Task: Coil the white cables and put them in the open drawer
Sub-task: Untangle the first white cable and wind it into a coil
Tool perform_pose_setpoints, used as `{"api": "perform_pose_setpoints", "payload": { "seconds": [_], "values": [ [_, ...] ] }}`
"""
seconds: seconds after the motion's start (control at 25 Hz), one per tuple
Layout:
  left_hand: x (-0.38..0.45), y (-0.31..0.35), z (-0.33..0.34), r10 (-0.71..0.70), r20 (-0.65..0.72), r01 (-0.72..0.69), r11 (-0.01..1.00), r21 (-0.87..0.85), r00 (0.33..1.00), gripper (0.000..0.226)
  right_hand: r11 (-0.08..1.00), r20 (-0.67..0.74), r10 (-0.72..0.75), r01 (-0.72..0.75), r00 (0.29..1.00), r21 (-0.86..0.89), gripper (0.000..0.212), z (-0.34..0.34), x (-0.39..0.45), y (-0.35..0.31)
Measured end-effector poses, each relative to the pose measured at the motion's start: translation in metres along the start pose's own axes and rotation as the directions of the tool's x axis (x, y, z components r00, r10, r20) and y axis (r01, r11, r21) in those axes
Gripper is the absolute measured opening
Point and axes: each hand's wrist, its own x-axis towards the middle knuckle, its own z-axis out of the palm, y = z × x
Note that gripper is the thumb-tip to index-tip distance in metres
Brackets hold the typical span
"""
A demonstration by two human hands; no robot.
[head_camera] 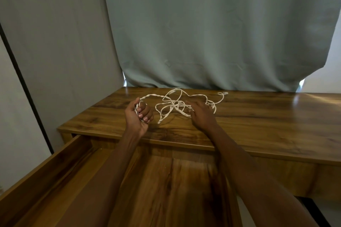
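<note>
White cables [177,106] lie in a loose tangle on the bench [258,121], centre of the frame, just in front of the grey-green curtain [212,33]. Several loops are crossed over one another; one free end is seen at the right of the heap, near the rear edge of the bench.

Left hand [138,116], left of centre: fingers [145,114] curled tight round a small bundle of cable, a few turns showing between thumb and palm. A twisted strand runs from this fist up and right into the tangle.

Right hand [201,114], right of centre: laid on the right part of the tangle, back of the hand to the camera. The fingertips are hidden among the strands; whether a strand is pinched cannot be told.

Open drawer [46,180] fills the lower frame beneath both forearms. No cable is seen in the visible part of it.

Step judged in hand: coiling, early. Only a small part is gathered; most of the length is loose on the bench.

Next move, as judged: slack to be fed by the right hand toward the left, with crossed loops freed first so that no knot is drawn tight. Stowing in the drawer is not yet due.
</note>
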Motion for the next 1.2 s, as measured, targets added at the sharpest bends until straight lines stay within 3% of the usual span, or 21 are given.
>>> {"api": "perform_pose_setpoints", "payload": {
  "seconds": [0.12, 0.2, 0.28, 0.36, 0.44, 0.48, 0.56, 0.72, 0.84, 0.96, 1.04, 1.08, 1.2],
  "values": [
    [0.002, 0.002, -0.007, -0.007, -0.003, 0.007, 1.000, 0.027, 1.000, 0.053, 0.994, 0.206, 0.053, -0.032, 0.977, -0.108, 0.034, -0.003, 0.024, 0.006],
    [0.006, 0.001, -0.011, -0.019, -0.002, 0.019, 0.998, 0.052, 1.000, 0.053, 0.989, 0.392, 0.036, 0.023, 0.919, -0.145, 0.032, -0.003, 0.042, 0.004],
    [0.011, -0.001, -0.016, -0.033, -0.006, 0.033, 0.996, 0.084, 0.999, 0.053, 0.995, 0.553, 0.010, 0.045, 0.833, -0.086, 0.034, -0.001, 0.056, -0.003],
    [0.016, -0.004, -0.022, -0.042, -0.010, 0.043, 0.994, 0.104, 0.999, 0.052, 0.996, 0.646, 0.007, -0.061, 0.763, 0.061, 0.028, 0.004, 0.064, -0.007],
    [0.021, -0.006, -0.029, -0.051, -0.017, 0.053, 0.993, 0.110, 0.999, 0.051, 0.958, 0.659, -0.001, -0.187, 0.752, 0.215, 0.028, 0.010, 0.068, -0.006],
    [0.023, -0.007, -0.034, -0.056, -0.021, 0.058, 0.992, 0.111, 0.998, 0.050, 0.958, 0.667, -0.032, -0.169, 0.744, 0.234, 0.035, 0.013, 0.070, -0.004],
    [0.027, -0.009, -0.041, -0.073, -0.019, 0.075, 0.991, 0.107, 0.997, 0.049, 0.990, 0.672, -0.109, 0.017, 0.733, 0.142, 0.056, 0.023, 0.073, 0.002],
    [0.032, -0.011, -0.049, -0.109, 0.015, 0.108, 0.991, 0.076, 0.994, 0.050, 0.986, 0.668, -0.164, 0.128, 0.726, 0.102, 0.054, 0.037, 0.099, 0.007],
    [0.036, -0.013, -0.048, -0.120, 0.029, 0.117, 0.991, 0.070, 0.992, 0.050, 0.990, 0.586, -0.069, 0.128, 0.807, -0.060, 0.052, 0.049, 0.118, 0.009],
    [0.042, -0.016, -0.049, -0.120, 0.031, 0.117, 0.990, 0.077, 0.992, 0.050, 0.997, 0.368, -0.058, 0.075, 0.928, -0.033, 0.048, 0.060, 0.137, 0.011],
    [0.045, -0.018, -0.049, -0.116, 0.046, 0.113, 0.991, 0.073, 0.992, 0.049, 0.999, 0.244, -0.026, 0.033, 0.969, -0.025, 0.043, 0.057, 0.151, 0.008],
    [0.045, -0.019, -0.050, -0.118, 0.050, 0.115, 0.991, 0.067, 0.992, 0.049, 1.000, 0.250, 0.003, 0.001, 0.968, -0.016, 0.044, 0.051, 0.159, 0.006],
    [0.043, -0.019, -0.051, -0.119, 0.047, 0.117, 0.992, 0.048, 0.992, 0.048, 0.972, 0.446, -0.008, -0.097, 0.895, 0.212, 0.063, 0.027, 0.166, 0.004]
  ]
}}
